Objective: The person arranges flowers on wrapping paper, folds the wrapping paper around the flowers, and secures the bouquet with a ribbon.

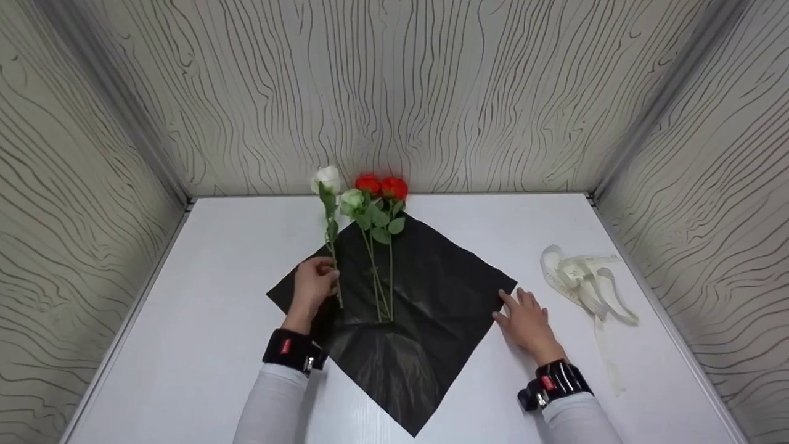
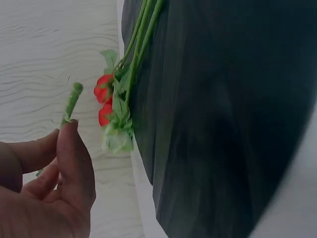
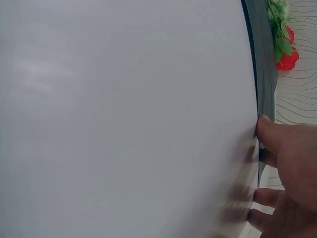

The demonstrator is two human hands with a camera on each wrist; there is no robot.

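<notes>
Between thumb and fingers, my left hand (image 1: 315, 285) pinches the green stem of a white rose (image 1: 327, 179) over the left part of a black wrapping sheet (image 1: 444, 271). In the left wrist view the cut stem end (image 2: 73, 101) sticks up past the fingertips. Two red roses (image 1: 393, 188) and a pale green-white rose (image 1: 352, 201) lie on the sheet, blooms at its far corner and stems toward its middle. At the sheet's right corner, my right hand (image 1: 526, 320) rests with spread fingers, thumb and fingertips touching the edge.
A loosely looped cream ribbon (image 1: 579, 280) with printed lettering lies on the white table (image 1: 203, 320), right of the sheet. Wood-grain patterned walls (image 1: 394, 92) enclose the table at the back and both sides.
</notes>
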